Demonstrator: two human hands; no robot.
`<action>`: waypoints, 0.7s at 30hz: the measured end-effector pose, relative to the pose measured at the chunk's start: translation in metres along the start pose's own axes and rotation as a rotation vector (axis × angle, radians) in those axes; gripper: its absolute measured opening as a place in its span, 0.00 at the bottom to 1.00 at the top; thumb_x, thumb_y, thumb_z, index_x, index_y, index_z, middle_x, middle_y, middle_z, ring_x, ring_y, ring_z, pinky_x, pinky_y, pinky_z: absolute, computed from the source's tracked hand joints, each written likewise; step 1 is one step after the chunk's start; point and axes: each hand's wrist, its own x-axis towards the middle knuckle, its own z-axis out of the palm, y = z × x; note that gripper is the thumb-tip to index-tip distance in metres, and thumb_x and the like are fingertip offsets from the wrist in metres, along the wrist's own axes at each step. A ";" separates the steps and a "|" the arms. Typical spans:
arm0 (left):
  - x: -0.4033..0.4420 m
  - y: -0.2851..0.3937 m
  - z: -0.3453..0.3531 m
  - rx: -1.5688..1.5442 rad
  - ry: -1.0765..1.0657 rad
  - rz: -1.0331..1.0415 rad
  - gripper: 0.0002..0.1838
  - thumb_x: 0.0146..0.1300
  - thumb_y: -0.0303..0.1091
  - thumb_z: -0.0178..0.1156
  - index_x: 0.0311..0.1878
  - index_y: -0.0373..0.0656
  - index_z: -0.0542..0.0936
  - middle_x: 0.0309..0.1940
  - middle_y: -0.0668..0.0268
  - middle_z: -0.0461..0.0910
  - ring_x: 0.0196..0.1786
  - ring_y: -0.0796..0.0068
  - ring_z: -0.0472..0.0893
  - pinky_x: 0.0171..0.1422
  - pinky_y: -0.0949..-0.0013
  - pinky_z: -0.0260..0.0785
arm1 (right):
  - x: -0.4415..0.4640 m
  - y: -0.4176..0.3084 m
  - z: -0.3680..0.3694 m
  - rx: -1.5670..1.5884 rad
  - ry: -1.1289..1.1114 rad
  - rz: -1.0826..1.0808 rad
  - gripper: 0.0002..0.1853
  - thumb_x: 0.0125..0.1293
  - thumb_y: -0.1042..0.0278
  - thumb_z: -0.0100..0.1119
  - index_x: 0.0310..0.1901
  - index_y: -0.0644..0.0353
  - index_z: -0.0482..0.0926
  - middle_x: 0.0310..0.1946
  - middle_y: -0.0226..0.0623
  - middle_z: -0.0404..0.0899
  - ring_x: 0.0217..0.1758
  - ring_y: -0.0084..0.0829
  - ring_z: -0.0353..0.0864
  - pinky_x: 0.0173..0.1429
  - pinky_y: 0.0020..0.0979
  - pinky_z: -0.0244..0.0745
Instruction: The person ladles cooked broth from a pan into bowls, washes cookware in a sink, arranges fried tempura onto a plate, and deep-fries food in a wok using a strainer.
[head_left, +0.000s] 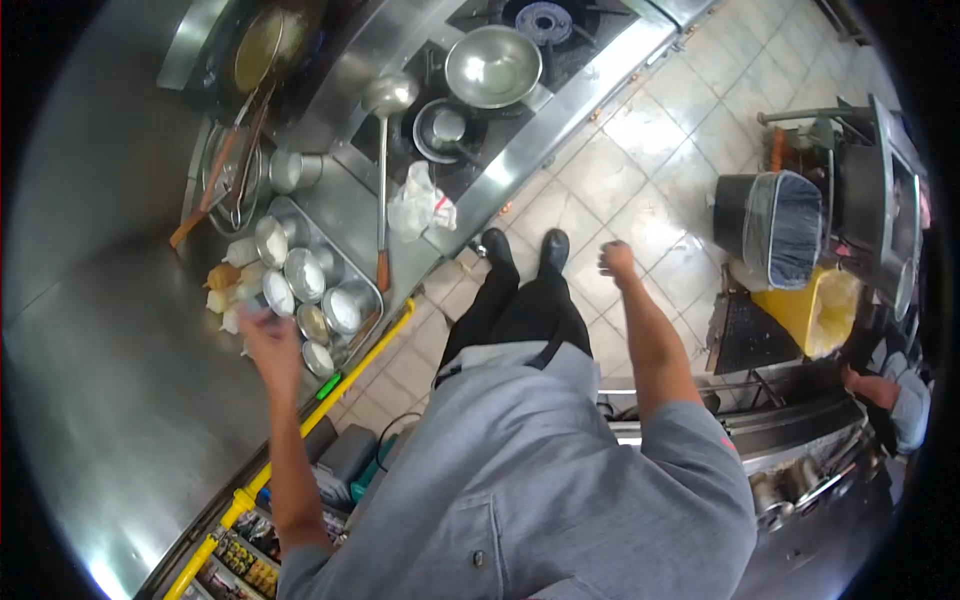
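Note:
My left hand [270, 340], smeared by motion, reaches over the metal counter at the near side of a tray [366, 275] of round metal tins. Several tins, such as one white-filled tin [305, 272], hold white powder or paste. Just beyond my left fingers stand squeeze bottles [240, 252] with pale and orange-brown tops. Whether the hand touches a bottle or tin cannot be made out. My right hand [617, 260] hangs over the tiled floor at my side, fingers curled in, with nothing visible in it.
A long-handled ladle [383, 180] lies beside the stove, near a crumpled white cloth [420, 203]. A steel wok [493, 67] and a small pan [443, 130] sit on burners. Strainers [225, 175] lie behind the tray. Right: a lined black bin [795, 230], yellow bucket [830, 310] and another person's arm [872, 388].

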 end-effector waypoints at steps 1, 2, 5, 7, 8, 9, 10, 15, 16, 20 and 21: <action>-0.019 -0.009 0.016 0.007 -0.118 -0.009 0.42 0.60 0.31 0.69 0.75 0.38 0.58 0.52 0.57 0.75 0.40 0.70 0.79 0.46 0.64 0.75 | 0.010 -0.022 0.021 -0.089 -0.059 -0.020 0.12 0.64 0.68 0.52 0.42 0.67 0.81 0.22 0.40 0.80 0.26 0.33 0.84 0.26 0.36 0.81; -0.042 -0.015 0.035 0.022 -0.228 -0.032 0.42 0.60 0.32 0.69 0.75 0.38 0.58 0.50 0.57 0.76 0.40 0.70 0.79 0.44 0.65 0.75 | 0.027 -0.030 0.044 -0.123 -0.076 -0.096 0.13 0.61 0.65 0.54 0.39 0.67 0.82 0.24 0.44 0.83 0.26 0.36 0.86 0.29 0.38 0.82; -0.093 -0.021 0.088 0.087 -0.438 -0.163 0.43 0.60 0.38 0.71 0.74 0.39 0.60 0.50 0.56 0.79 0.40 0.68 0.82 0.46 0.64 0.76 | 0.046 -0.065 0.109 -0.129 -0.169 -0.305 0.16 0.59 0.61 0.57 0.40 0.66 0.82 0.24 0.45 0.83 0.29 0.36 0.86 0.32 0.38 0.81; -0.109 -0.007 0.101 0.095 -0.520 -0.144 0.44 0.61 0.40 0.71 0.75 0.41 0.59 0.48 0.58 0.81 0.43 0.67 0.83 0.48 0.64 0.76 | -0.032 -0.134 0.126 0.309 -0.215 -0.361 0.16 0.70 0.59 0.60 0.47 0.66 0.76 0.32 0.39 0.80 0.25 0.27 0.80 0.24 0.28 0.75; -0.114 0.005 0.102 0.123 -0.625 -0.131 0.42 0.61 0.42 0.71 0.74 0.41 0.61 0.48 0.57 0.82 0.45 0.65 0.84 0.50 0.63 0.76 | -0.050 -0.164 0.131 0.310 -0.184 -0.381 0.20 0.71 0.53 0.60 0.48 0.65 0.76 0.33 0.39 0.80 0.26 0.28 0.80 0.25 0.28 0.76; -0.120 0.011 0.103 0.152 -0.727 -0.125 0.41 0.62 0.43 0.70 0.73 0.40 0.63 0.48 0.56 0.83 0.47 0.64 0.84 0.51 0.61 0.76 | -0.076 -0.195 0.130 0.348 -0.157 -0.442 0.21 0.72 0.52 0.59 0.47 0.67 0.75 0.31 0.38 0.80 0.24 0.28 0.81 0.25 0.29 0.77; -0.123 0.008 0.106 0.139 -0.713 -0.130 0.41 0.62 0.43 0.70 0.73 0.40 0.63 0.48 0.56 0.83 0.47 0.64 0.84 0.51 0.61 0.76 | -0.090 -0.223 0.128 0.338 -0.167 -0.456 0.21 0.72 0.52 0.59 0.47 0.67 0.75 0.31 0.38 0.80 0.24 0.28 0.81 0.25 0.29 0.77; -0.123 -0.003 0.111 0.078 -0.761 -0.068 0.32 0.63 0.46 0.69 0.65 0.40 0.71 0.45 0.55 0.85 0.43 0.63 0.86 0.51 0.61 0.76 | -0.048 -0.315 0.135 -0.096 0.067 -0.643 0.29 0.70 0.40 0.55 0.37 0.66 0.79 0.26 0.45 0.81 0.24 0.46 0.82 0.32 0.45 0.78; -0.122 -0.015 0.118 0.056 -0.759 -0.002 0.31 0.62 0.43 0.69 0.63 0.39 0.72 0.44 0.55 0.85 0.42 0.64 0.86 0.49 0.62 0.76 | -0.038 -0.313 0.145 -0.263 0.188 -0.730 0.26 0.69 0.44 0.55 0.38 0.66 0.81 0.32 0.49 0.82 0.34 0.46 0.83 0.41 0.45 0.78; -0.089 -0.053 0.159 -0.006 -0.954 -0.207 0.29 0.59 0.40 0.71 0.60 0.35 0.75 0.39 0.57 0.86 0.39 0.68 0.85 0.47 0.64 0.77 | -0.021 -0.322 0.154 -0.228 0.430 -0.685 0.25 0.60 0.51 0.58 0.48 0.66 0.84 0.48 0.61 0.82 0.56 0.57 0.81 0.62 0.51 0.76; -0.065 -0.046 0.175 0.008 -1.010 -0.122 0.29 0.59 0.40 0.71 0.60 0.35 0.75 0.39 0.57 0.86 0.39 0.68 0.85 0.47 0.64 0.77 | -0.029 -0.324 0.144 -0.076 0.364 -0.593 0.25 0.57 0.51 0.59 0.41 0.71 0.83 0.43 0.64 0.83 0.53 0.58 0.83 0.60 0.51 0.76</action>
